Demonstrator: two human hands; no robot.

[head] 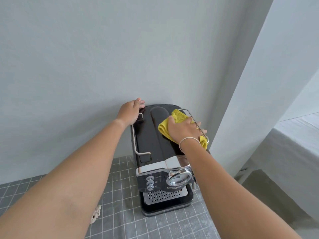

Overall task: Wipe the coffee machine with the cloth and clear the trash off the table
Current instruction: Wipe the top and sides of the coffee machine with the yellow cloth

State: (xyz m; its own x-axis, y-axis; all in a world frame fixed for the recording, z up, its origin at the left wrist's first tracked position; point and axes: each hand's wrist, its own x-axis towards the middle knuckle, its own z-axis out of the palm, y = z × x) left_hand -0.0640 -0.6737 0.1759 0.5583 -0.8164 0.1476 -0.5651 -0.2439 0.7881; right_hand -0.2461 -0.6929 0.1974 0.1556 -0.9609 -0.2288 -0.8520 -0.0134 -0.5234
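Coffee machine [160,149] stands on the checked grey table cover [120,204], its back close to the wall. All places below are read off the machine.

Right hand [184,130] lies flat on the yellow cloth [174,118], fingers spread, palm pressing it onto the glossy black top near the right-hand wire rail [196,123]. Cloth bunches out from under the palm toward the back and the front right corner. It is pressed, not pinched.

Left hand [131,111] sits at the back left corner of the top, fingers curled over the edge. I read that as bracing; how hard it grips I cannot tell.

Handling, my judgement: cloth is soft and light, and will slide easily on the polished lid, so flat palm pressure suits it. The machine looks heavy, but steadying it by the rear corner is sensible.

A small pale crumpled scrap [96,213] lies on the cover, left of the machine's front, partly behind my left forearm. Probably trash, not yet cleared.
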